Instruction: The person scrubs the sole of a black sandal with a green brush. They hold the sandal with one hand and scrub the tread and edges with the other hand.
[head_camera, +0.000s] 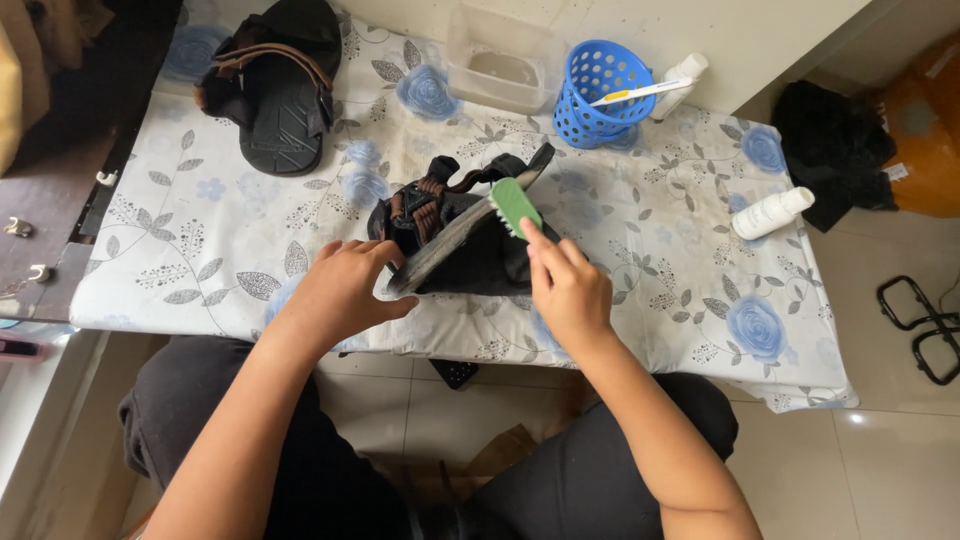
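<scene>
A black sandal with brown straps (440, 225) is tipped on its edge near the front of the floral tablecloth (650, 230). My left hand (340, 290) grips the sandal's near end and holds it tilted. In my right hand (567, 285) is a green scrub brush (513, 205), its white bristles pressed against the sandal's sole edge. The second sandal of the pair (275, 85) lies flat at the far left of the table.
A blue perforated basket (597, 95) with a toothbrush (640, 92) stands at the back, beside a clear plastic tub (500, 65). One white bottle (770, 213) lies at the right, another (683, 75) behind the basket. Black cloth (830, 150) sits off the right edge.
</scene>
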